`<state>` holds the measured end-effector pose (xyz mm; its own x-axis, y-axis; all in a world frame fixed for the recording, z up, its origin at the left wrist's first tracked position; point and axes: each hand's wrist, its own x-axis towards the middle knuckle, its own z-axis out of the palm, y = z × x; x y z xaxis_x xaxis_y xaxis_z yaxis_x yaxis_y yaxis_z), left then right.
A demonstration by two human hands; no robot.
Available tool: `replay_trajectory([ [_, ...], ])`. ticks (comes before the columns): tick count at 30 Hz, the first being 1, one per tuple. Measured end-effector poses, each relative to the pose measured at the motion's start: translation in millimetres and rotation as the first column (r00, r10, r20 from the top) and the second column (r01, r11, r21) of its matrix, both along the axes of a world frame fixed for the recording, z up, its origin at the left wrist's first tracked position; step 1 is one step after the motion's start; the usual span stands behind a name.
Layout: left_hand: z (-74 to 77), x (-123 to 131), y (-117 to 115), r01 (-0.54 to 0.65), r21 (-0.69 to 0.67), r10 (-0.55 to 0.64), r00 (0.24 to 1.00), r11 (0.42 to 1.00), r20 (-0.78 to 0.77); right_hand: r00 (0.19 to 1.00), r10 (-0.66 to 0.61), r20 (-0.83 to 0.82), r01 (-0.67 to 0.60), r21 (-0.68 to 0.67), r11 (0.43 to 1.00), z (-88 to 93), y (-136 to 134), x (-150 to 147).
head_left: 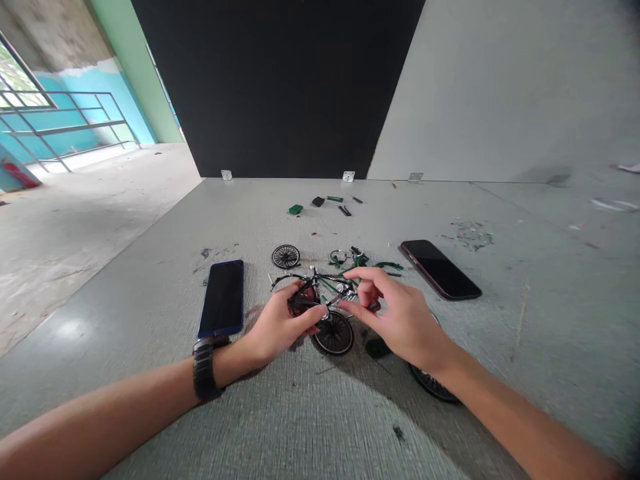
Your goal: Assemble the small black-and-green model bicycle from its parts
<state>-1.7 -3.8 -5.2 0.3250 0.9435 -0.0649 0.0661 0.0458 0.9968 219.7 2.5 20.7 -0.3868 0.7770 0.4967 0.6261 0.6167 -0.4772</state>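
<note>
Two bare hands fill the middle of my feed, both at a miniature bicycle (327,276) of thin black tubing, held just above the tabletop in the centre of the view. I see the left hand (287,319) pinching it between thumb and fingers, a dark spoked wheel (334,333) showing below. The right hand (400,317) is curled, thumb and index tips apart at the bicycle's other side; I cannot tell whether they grip anything.

Beyond the bicycle lie a loose spoked wheel (286,257), a curved green strip (390,267) and a chunky green block (295,209). Another wheel (433,385) sits partly hidden under the right forearm. Glossy, dark-screened phones lie to the left (221,298) and right (440,269).

My camera shows the grey tabletop (290,427) finely streaked, like woven cloth. At its far edge stand a flat matt black panel (280,87) and a pale grey one (500,87), with small metal brackets (349,176) along the foot. On the left I make out a pale, dusty floor (100,227), metal railings (65,127) and patchy blue plaster (87,87).
</note>
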Motion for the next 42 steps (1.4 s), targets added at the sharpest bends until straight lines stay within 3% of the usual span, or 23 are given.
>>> replay_trajectory([
  [8,-5.3,0,3,-0.007,0.02,0.006,0.998,1.0,0.065,0.996,0.046,0.073,-0.049,0.035,0.998,0.4,2,1],
  [21,-1.6,2,1,-0.052,-0.032,0.054,0.996,0.998,0.066,0.963,0.061,0.262,-0.029,-0.126,0.992,-1.5,4,1],
  [32,-2.8,3,1,-0.082,-0.032,0.085,0.993,0.996,0.083,0.921,-0.006,0.39,-0.014,0.048,0.999,-2.2,5,2],
  [38,-5.4,2,3,-0.064,-0.005,0.065,0.995,0.998,0.079,0.968,-0.012,0.249,0.021,-0.032,0.999,2.4,-1,-2],
  [42,-6.3,1,3,-0.045,0.008,0.044,0.994,0.999,0.104,0.99,0.036,0.138,-0.022,-0.1,0.995,6.0,-5,-5],
])
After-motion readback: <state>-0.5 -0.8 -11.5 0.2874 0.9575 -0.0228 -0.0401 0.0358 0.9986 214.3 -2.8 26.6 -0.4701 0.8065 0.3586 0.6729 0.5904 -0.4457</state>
